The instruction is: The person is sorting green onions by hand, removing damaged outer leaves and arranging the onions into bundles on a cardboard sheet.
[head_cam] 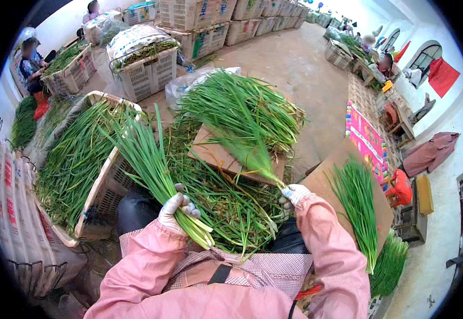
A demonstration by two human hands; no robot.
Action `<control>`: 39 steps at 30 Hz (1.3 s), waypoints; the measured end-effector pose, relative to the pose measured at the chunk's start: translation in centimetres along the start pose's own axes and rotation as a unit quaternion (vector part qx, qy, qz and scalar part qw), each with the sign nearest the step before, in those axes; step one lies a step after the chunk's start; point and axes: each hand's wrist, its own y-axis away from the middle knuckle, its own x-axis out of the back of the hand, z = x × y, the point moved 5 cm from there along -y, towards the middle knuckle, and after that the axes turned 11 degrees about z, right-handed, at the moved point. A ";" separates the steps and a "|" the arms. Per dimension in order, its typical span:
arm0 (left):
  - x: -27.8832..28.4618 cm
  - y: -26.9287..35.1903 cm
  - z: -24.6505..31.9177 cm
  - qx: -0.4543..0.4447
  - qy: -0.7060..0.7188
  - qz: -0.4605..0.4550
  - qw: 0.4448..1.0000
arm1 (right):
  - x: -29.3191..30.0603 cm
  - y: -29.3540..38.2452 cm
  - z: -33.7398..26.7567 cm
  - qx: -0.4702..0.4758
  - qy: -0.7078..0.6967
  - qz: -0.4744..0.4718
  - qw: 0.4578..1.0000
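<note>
My gloved left hand (178, 207) grips a bunch of green garlic chives (147, 159), its pale stem ends toward my lap and its leaves fanning up and left. My gloved right hand (293, 196) is closed around the stem end of a smaller tuft of chives (261, 163), blurred by motion. The tuft's leaves reach over a large heap of chives (239, 103), which lies on a brown board (215, 151). Loose leaves and yellowed scraps (231, 207) are strewn between my knees, below both hands.
At left stands a plastic crate (102, 199) filled with chives. To the right, a cardboard sheet (380, 199) bears a sorted bunch (357, 207), with another bundle (390, 263) below it. A covered crate (143, 75) and stacked crates (203, 40) stand ahead. Other people sit farther off.
</note>
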 end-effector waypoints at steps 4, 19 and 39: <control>-0.3 1.2 0.3 -0.020 -0.049 0.006 0.999 | 4.9 1.0 -3.8 0.055 -0.193 0.032 0.979; -3.6 -4.2 -5.3 0.063 -0.282 0.001 0.957 | -3.6 13.7 -4.4 0.500 0.255 0.191 0.805; -4.9 -2.5 -4.2 -0.100 -0.453 -0.026 0.885 | -9.1 9.4 -4.1 0.225 -0.135 -0.141 0.955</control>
